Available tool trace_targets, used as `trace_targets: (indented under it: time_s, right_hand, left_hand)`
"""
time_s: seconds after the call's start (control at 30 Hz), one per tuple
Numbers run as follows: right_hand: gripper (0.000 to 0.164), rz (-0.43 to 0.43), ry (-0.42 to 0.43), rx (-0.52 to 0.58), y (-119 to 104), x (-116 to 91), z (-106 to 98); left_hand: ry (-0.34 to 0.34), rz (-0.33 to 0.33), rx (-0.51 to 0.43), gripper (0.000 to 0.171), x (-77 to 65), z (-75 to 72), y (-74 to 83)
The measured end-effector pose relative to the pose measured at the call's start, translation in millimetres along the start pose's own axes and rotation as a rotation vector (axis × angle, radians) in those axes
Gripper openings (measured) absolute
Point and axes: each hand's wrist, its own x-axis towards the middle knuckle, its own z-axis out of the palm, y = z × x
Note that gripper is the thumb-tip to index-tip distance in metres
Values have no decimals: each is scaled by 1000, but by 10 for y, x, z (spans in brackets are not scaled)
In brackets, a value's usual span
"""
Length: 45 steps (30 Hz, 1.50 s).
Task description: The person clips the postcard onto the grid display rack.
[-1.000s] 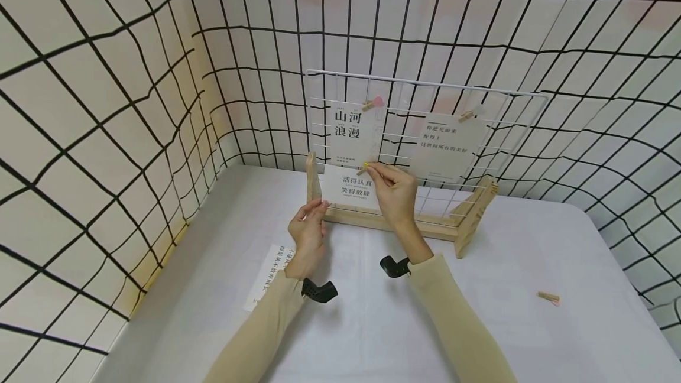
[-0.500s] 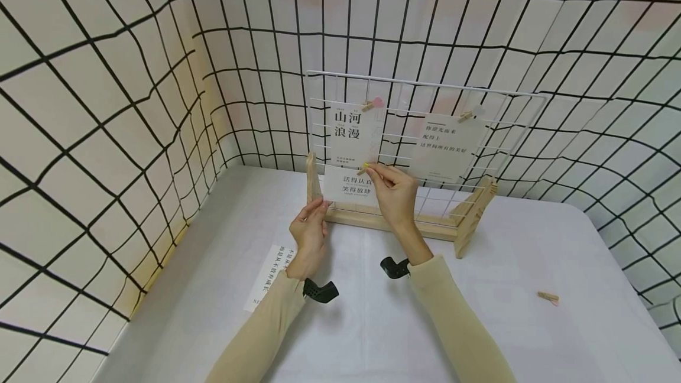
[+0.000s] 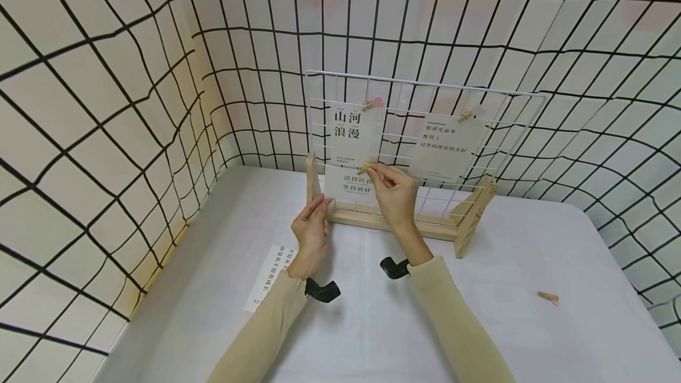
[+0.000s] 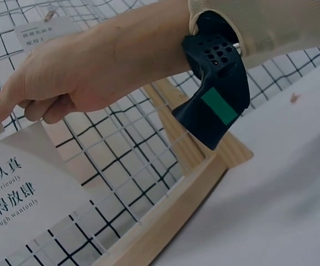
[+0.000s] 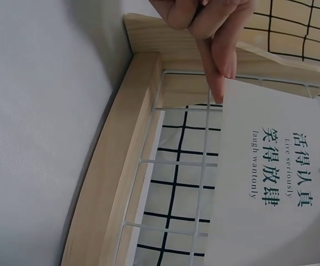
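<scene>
A white card (image 3: 336,185) printed with dark Chinese characters and small English lettering stands against the lower left of a white wire grid (image 3: 396,140). My right hand (image 3: 396,194) pinches a small wooden clothespin (image 3: 362,171) with a yellow bit at the card's upper edge. The pin's bite on the wire is too small to tell. At the card's lower left corner, my left hand (image 3: 310,234) pinches the paper between thumb and finger; the right wrist view shows these fingertips (image 5: 217,91) at the corner of the card (image 5: 259,227).
Two more cards, a left one (image 3: 353,135) and a right one (image 3: 446,149), hang above on clothespins. A wooden base (image 3: 362,217) carries the grid. Another card (image 3: 266,279) lies partly under my left forearm. A loose clothespin (image 3: 548,297) lies at the right. Black mesh (image 3: 255,70) surrounds the table.
My left hand has shifted slightly right with the card's lower corner, and the card's face has tilted a little. The right hand keeps its place on the clothespin.
</scene>
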Motion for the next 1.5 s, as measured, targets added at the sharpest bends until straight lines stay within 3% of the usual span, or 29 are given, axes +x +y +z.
trace_targets:
  time_s: [0.4, 0.77, 1.03, 1.2, 1.33, 1.5]
  right_hand:
    - [12, -72, 49, -36, -20, -24, -61]
    - [14, -85, 47, -5, -74, -106, -266]
    - [16, -79, 2, -48, -38, -341, -512]
    - [17, -50, -13, -98, 145, -523, -727]
    - [19, -2, -28, -135, 303, -632, -960]
    - [24, 35, -70, -176, 336, -720, -1339]
  left_hand:
    - [-48, -11, 24, 35, -70, 41, 22]
    - [-136, 42, 75, 38, -182, -48, 109]
    - [-260, 81, 133, 39, -297, -251, 303]
    - [-315, 82, 184, 38, -309, -444, 412]
    - [-336, 90, 255, 39, -298, -604, 483]
    - [-357, 90, 359, 37, -234, -795, 538]
